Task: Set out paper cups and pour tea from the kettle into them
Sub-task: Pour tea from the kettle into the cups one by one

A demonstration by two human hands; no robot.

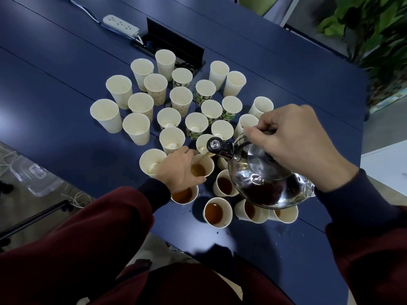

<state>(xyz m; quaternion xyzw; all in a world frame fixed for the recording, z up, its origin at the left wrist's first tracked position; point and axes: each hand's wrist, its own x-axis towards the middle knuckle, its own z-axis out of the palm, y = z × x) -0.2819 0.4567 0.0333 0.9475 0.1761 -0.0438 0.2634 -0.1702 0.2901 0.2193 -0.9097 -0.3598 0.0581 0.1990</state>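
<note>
Steel kettle (264, 179) tilts spout-first over a paper cup (207, 166) part-filled with tea; the right hand (295, 146) curls its fingers round the kettle's handle; the left hand (178, 170) grasps that cup's side. Filled cups (217, 213) stand around them near the blue table's (66, 73) front edge; empty cups (141, 103) stand farther back.

White power strip (120, 24) beside cable hatch (174, 44) (lid raised); leafy plant (363, 25) far right.
</note>
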